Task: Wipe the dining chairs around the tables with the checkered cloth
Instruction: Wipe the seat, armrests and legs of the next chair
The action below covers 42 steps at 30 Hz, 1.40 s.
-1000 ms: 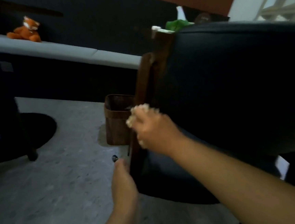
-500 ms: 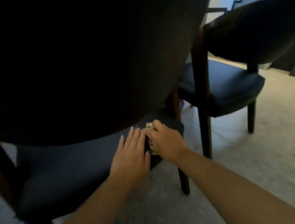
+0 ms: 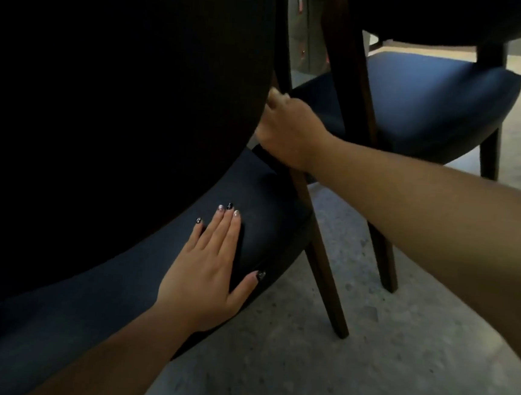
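Pressing left hand (image 3: 207,266) flat on chair seat (image 3: 269,226), right hand (image 3: 285,130) at wooden post (image 3: 283,60).

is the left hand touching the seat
Touching. The head view shows the left hand lying flat on the near chair's seat, fingers straight and thumb over the seat's edge, with no gap showing.

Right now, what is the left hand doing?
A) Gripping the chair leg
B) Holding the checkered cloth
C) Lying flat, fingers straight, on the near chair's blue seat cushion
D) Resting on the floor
C: the left hand lies flat with straight fingers on the near chair's blue seat cushion.
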Motion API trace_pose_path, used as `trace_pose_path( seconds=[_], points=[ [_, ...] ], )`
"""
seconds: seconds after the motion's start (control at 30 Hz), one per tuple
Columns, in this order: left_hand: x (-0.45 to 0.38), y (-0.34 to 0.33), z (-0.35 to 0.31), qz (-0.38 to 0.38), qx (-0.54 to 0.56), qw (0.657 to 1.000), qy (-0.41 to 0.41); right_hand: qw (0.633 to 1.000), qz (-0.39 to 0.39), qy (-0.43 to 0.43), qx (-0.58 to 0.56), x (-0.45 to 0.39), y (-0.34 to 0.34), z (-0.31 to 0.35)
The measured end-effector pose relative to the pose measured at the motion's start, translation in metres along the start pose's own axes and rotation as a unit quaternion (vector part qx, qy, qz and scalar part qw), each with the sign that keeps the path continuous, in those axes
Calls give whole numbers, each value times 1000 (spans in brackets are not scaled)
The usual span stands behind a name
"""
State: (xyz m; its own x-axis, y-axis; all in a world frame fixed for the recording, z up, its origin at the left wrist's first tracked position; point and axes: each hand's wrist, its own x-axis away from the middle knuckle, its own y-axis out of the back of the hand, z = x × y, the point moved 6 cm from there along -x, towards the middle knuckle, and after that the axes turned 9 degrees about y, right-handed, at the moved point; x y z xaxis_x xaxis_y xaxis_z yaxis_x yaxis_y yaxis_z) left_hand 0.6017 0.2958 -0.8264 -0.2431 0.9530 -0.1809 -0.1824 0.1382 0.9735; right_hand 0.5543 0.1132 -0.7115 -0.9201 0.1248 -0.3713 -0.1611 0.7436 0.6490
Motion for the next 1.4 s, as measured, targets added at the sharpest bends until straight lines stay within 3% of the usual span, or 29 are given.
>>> trace_pose_path(
  seconds=[0.1,0.17,0.23,0.3,0.37,0.4,0.47,0.5,0.57,0.6,0.67,0.7,0.77,0.8,0.83,0.87,0.93,1.0,1.07,1.13,1.27,1.4],
  points=[
    [0,2,0,-2,4,1000,-1,988,67,116,72,16,-21,38],
    [0,3,-1,-2,9,1000,-2,974,131,182,28,37,-34,59],
    [1,2,-1,3,1,1000,-1,991,21,101,-83,41,-21,41],
    [0,1,0,10,-6,1000,8,953,-146,-101,-246,42,-7,-4],
    [-2,-1,0,11,-10,1000,10,831,-283,-309,-367,47,-10,-55],
    [-2,-1,-1,11,-13,1000,8,745,-300,-399,-442,45,-18,-75],
    [-1,-1,-1,12,-18,1000,8,568,-254,-477,-621,22,-41,-88],
    [-2,0,-1,11,-20,1000,9,508,-200,-472,-692,6,-53,-81],
    [-3,0,0,14,-21,1000,12,444,-112,-455,-764,-6,-75,-50],
    [-3,0,0,14,-20,1000,11,459,-80,-455,-759,1,-87,-37],
    [-3,-1,1,8,-18,1000,8,444,5,-469,-763,38,-108,-1],
    [-2,-2,1,7,-16,1000,8,457,53,-484,-744,65,-124,20],
    [-2,-1,1,6,-13,1000,10,407,157,-520,-734,125,-141,66],
    [-2,-1,1,6,-10,1000,11,398,190,-528,-726,146,-142,84],
    [-2,-1,1,4,-8,1000,11,415,199,-530,-712,155,-144,93],
    [-2,-1,0,0,-7,1000,9,444,186,-531,-698,154,-145,92],
    [-2,-2,0,-9,-11,1000,3,455,134,-545,-692,134,-131,72],
    [-2,-2,1,-11,-16,1000,4,430,55,-561,-705,107,-106,43],
    [-3,-2,1,-8,-22,1000,7,383,-13,-577,-721,89,-79,16],
    [-3,-1,0,1,-20,1000,14,377,-42,-578,-722,86,-46,-4],
    [0,7,-4,36,-17,999,15,414,-56,-554,-719,101,32,-29],
    [13,62,-32,41,16,999,-32,516,-191,-486,-679,96,130,-74]
  ],
)
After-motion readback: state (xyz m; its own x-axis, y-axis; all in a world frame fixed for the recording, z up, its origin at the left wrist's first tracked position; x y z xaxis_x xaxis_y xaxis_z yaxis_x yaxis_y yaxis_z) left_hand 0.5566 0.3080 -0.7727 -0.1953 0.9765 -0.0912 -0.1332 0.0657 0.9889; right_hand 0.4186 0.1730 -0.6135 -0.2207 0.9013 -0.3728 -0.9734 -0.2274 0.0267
